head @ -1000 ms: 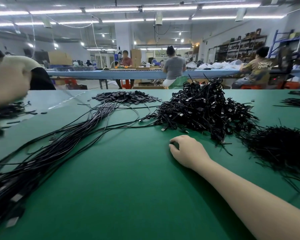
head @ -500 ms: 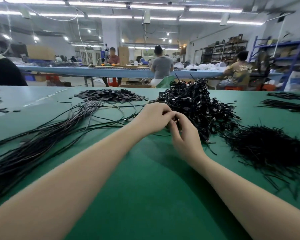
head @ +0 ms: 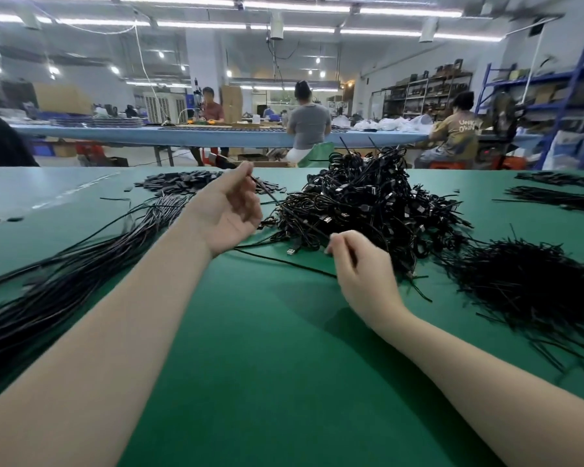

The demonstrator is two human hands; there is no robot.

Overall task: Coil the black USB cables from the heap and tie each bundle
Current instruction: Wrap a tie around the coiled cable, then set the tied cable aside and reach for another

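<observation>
The left hand [head: 228,210] is raised palm-up above the counter [head: 267,365], and its grip is a pinch of thumb and forefinger closed on one black cable [head: 284,261]; the other fingers curl loosely. From that pinch the cable runs down and away toward the heap of coiled bundles [head: 368,203] just right of the left grip, and a long stretch of it lies on the green surface, passing below the left wrist to the right hand [head: 361,264]. The right grip is closed too, fingertips drawn together on the cable near its end; a USB plug [head: 292,250] lies just left of those fingertips, though whether it belongs to this cable is unclear.

The main risk is snagging: the held cable appears to cross the edge of the heap, so a quick pull could drag finished bundles along or loosen them. A fingertip pinch is also a light hold, and thin, smooth cable could slide out once tension rises, dropping the strand back among lookalike ones. The fan of uncoiled cables [head: 81,264] lies left of the left grip, and the pile of ties [head: 526,281] lies right of the right grip; a wide coiling sweep could catch either and tangle them in.
</observation>
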